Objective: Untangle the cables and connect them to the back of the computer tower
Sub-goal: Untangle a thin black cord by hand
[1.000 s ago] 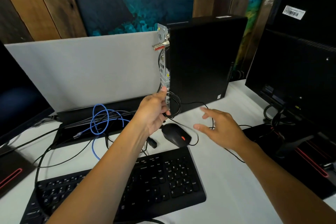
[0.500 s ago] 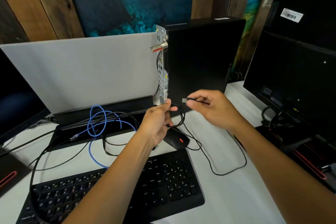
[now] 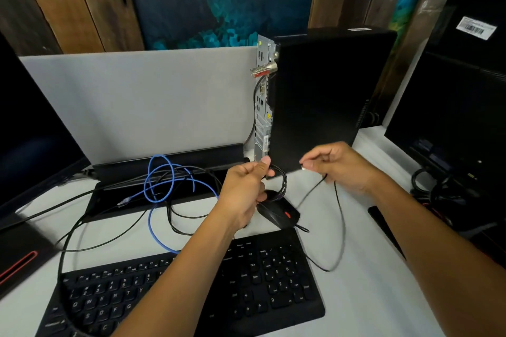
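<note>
- While I watch through the head camera, the computer tower (image 3: pixel 323 96) stands upright at the back of the white desk (image 3: pixel 369 276), its silver rear panel facing left.
- My left hand (image 3: pixel 243 191), just below the tower's rear bottom corner, has its fingers curled around a looped black cable (image 3: pixel 283 180).
- My right hand (image 3: pixel 339 164), in front of the tower's lower side panel, pinches the cable's plug end (image 3: pixel 303 168) between thumb and fingers; the cord hangs in a long loop toward the desk.
- A black mouse (image 3: pixel 279 213) lies in front of the tower, under the left hand, with the keyboard (image 3: pixel 191 287) nearer me.
- Left of the tower, a blue cable (image 3: pixel 158 183) tangles with further black cords.
</note>
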